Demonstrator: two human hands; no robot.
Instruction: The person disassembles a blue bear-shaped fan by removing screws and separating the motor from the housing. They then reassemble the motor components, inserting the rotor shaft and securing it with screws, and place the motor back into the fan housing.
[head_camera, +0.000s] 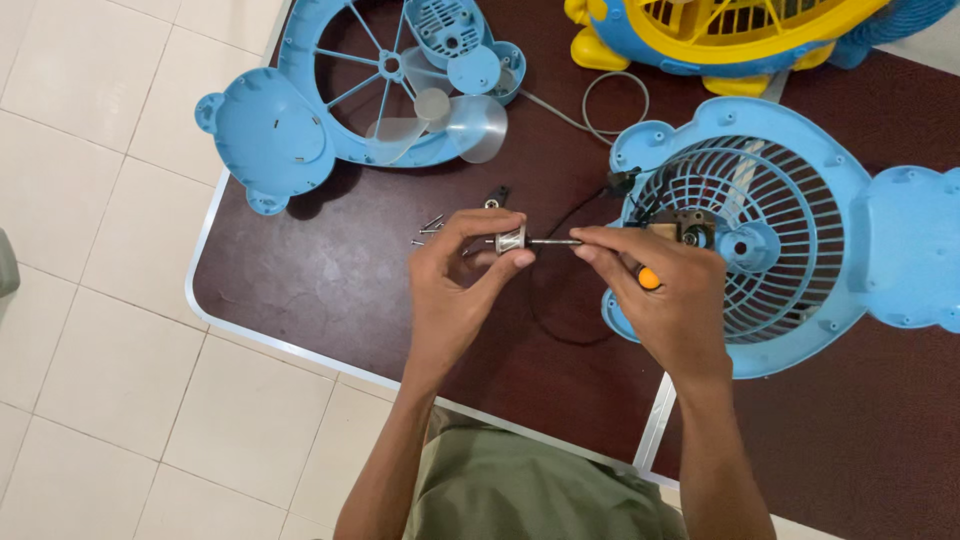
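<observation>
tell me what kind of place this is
Probably a home or small repair spot, not a factory: a dark brown folding table stands on a pale tiled floor, with opened blue toy-shaped fan housings and loose screws spread on it.

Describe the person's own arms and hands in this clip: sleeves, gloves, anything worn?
Both forearms are bare as far as the frame shows, with no sleeves visible. The left hand and right hand are bare too: no gloves. No watch, band or ring shows on the visible sides of the wrists and fingers. Nails look short and unpainted. Olive-green clothing covers the lap.
</observation>
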